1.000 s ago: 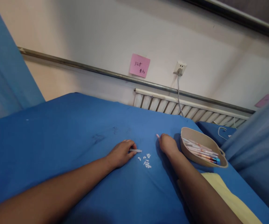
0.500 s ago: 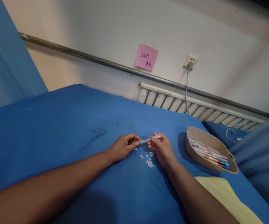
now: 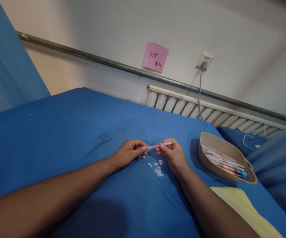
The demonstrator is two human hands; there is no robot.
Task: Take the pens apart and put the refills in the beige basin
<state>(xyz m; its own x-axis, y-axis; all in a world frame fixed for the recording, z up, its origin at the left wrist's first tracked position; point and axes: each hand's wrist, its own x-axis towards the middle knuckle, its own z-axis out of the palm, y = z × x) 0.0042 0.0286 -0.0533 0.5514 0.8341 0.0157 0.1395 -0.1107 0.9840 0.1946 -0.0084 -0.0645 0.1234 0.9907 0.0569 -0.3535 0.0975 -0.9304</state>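
- Left hand (image 3: 130,152): forearm slanting inward, fingertips pinching pen's left end.
- Slim pen (image 3: 153,146): spans both hands, beyond small white scraps (image 3: 159,172).
- Right hand (image 3: 174,155): wrist turned, thumb and fingers gripping pen.
- Rounded tan basket (image 3: 207,161).

Handwritten "32" on pink note (image 3: 156,57)

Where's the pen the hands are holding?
In the head view, the pen is just right of centre, held by the left hand and right hand, beyond the white pieces on the blue cloth.
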